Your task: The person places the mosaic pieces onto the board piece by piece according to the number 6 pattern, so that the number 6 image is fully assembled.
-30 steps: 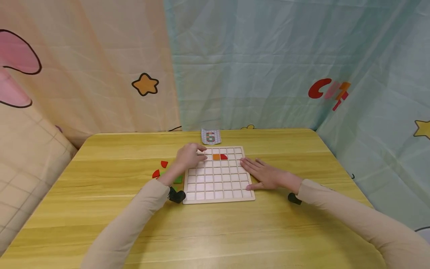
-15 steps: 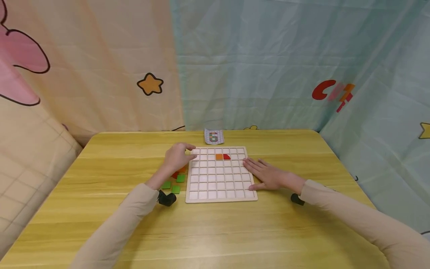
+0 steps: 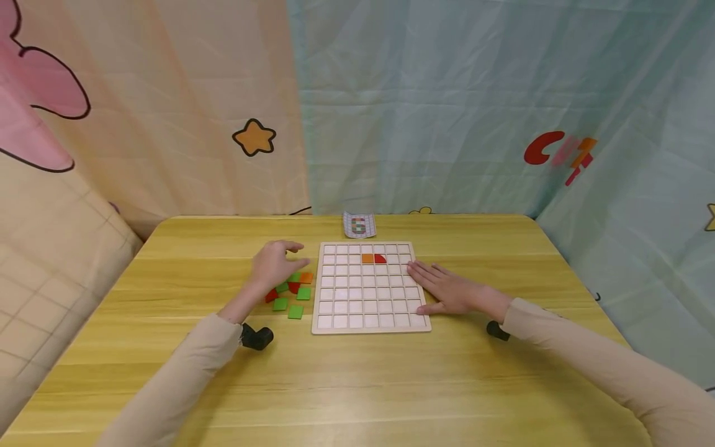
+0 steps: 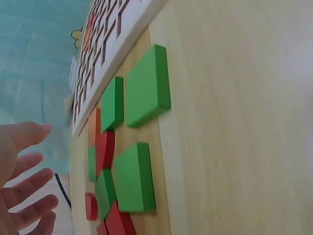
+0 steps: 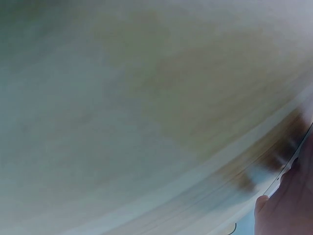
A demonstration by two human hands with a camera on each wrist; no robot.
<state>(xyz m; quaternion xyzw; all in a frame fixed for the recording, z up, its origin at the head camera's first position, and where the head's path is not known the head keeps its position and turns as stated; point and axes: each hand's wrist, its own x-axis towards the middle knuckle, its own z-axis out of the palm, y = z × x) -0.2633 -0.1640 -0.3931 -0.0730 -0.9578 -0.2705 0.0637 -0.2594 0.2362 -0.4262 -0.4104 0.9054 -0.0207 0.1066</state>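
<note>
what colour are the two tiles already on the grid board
Orange tile and red tile; clearest in the head view.

Both arms reach forward in long tan sleeves, each with a small black camera strapped at the wrist. The left hand (image 3: 275, 264) is lifted a little, palm down, with its fingers loose and spread and nothing in them. The right hand (image 3: 447, 288) lies flat, palm down, with its fingers straight and close together and its thumb out to the side.
</note>
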